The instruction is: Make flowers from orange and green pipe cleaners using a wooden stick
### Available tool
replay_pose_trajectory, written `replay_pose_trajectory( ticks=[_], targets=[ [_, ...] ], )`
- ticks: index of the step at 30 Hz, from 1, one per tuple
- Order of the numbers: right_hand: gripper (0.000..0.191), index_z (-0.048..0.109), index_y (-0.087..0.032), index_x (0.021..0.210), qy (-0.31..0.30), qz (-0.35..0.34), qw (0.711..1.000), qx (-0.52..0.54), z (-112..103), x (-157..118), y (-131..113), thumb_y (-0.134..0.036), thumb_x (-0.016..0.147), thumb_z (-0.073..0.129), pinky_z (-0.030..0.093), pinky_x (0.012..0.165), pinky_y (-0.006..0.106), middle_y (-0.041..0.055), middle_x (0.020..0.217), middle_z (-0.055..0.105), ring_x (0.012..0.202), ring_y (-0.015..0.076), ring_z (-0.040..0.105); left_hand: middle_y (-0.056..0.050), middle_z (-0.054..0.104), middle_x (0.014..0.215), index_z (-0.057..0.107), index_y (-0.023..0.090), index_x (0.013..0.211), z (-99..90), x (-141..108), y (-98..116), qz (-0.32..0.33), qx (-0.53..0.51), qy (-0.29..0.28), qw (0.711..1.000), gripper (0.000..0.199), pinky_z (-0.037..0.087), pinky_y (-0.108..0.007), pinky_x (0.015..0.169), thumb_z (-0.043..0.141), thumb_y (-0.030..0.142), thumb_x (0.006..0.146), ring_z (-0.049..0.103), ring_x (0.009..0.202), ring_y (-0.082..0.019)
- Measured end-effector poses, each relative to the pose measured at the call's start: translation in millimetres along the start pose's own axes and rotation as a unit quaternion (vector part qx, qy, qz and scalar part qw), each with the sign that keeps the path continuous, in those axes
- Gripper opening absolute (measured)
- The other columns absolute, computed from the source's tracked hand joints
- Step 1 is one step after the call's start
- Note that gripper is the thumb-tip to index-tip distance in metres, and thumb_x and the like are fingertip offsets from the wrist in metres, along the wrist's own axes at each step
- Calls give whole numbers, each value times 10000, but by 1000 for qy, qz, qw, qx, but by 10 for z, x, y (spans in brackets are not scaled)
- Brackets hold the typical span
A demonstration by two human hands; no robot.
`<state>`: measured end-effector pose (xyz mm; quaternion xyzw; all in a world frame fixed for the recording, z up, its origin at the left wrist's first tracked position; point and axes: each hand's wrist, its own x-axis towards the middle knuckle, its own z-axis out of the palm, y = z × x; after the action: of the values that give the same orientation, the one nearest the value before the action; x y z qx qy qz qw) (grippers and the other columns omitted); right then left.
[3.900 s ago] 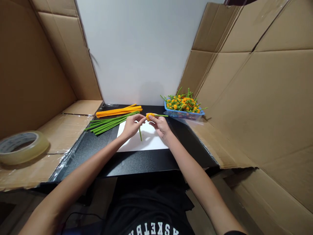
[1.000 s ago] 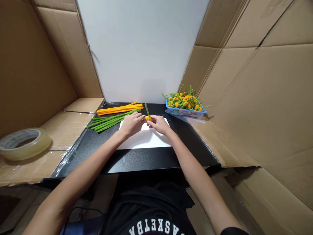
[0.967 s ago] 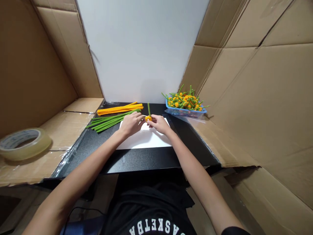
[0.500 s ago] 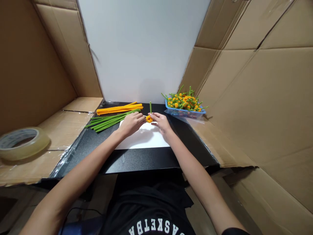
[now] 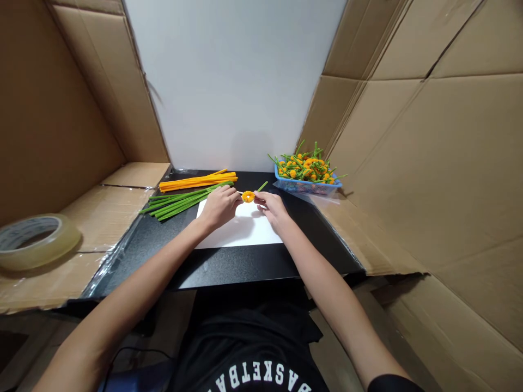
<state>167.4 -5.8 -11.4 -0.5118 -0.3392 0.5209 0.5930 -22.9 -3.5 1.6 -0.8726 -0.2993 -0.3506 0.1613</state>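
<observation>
Over the white sheet (image 5: 229, 231), a small orange pipe-cleaner flower (image 5: 248, 197) is held up between my hands, its ring-like face with a pale centre toward me. A green stem (image 5: 262, 186) sticks out from it, up and to the right. My right hand (image 5: 272, 207) pinches the flower's right side between thumb and forefinger, with the other fingers loosely bent. At the left edge of the flower, my left hand (image 5: 221, 207) is closed on a thin pale stick (image 5: 240, 193) whose tip reaches the flower; most of the stick is hidden by the fingers.
Orange pipe cleaners (image 5: 196, 181) and green pipe cleaners (image 5: 180, 201) lie left on the black table (image 5: 241, 267). A blue basket (image 5: 308, 187) full of orange-and-green pieces stands back right. A tape roll (image 5: 41, 239) rests on cardboard at far left. Cardboard walls (image 5: 441, 163) flank both sides.
The flower has turned: its stem pointed straight up and now leans right, and the round face shows more openly. My right hand's fingers have shifted to its right side.
</observation>
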Motion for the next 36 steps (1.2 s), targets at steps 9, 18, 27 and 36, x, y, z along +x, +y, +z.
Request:
replay_pose_trajectory(
  ticks=[9,18,27,36],
  targets=[
    [128,705,-182,655,71,-17,997,36,-51,102,-38,-229,608,814,449,532,251,41,655,702,686,171,652,-51,664,732,658,189,711,78,-11,56,-106,-76,-1,991,156,404,-319,621,607,155,854,585,699,-197],
    [92,685,-180,715,-4,-3,997,81,-38,-3,-84,-210,743,767,516,662,233,27,748,731,710,129,659,-56,682,798,668,187,765,29,-30,65,-136,-81,-26,987,128,408,-315,675,598,178,872,595,768,-205],
    [82,711,-171,747,-68,21,993,92,82,-116,-32,-198,723,786,519,713,240,11,756,716,686,105,642,-52,696,860,673,185,912,70,-85,79,-102,-62,-32,992,120,407,-285,662,575,253,926,614,773,-185],
    [136,686,-170,634,-7,9,997,70,79,-50,11,-186,635,821,466,676,214,-8,708,700,691,95,620,-86,749,837,713,173,898,115,-45,205,-106,-70,-124,984,226,350,-280,581,513,245,972,652,673,-202]
  ],
)
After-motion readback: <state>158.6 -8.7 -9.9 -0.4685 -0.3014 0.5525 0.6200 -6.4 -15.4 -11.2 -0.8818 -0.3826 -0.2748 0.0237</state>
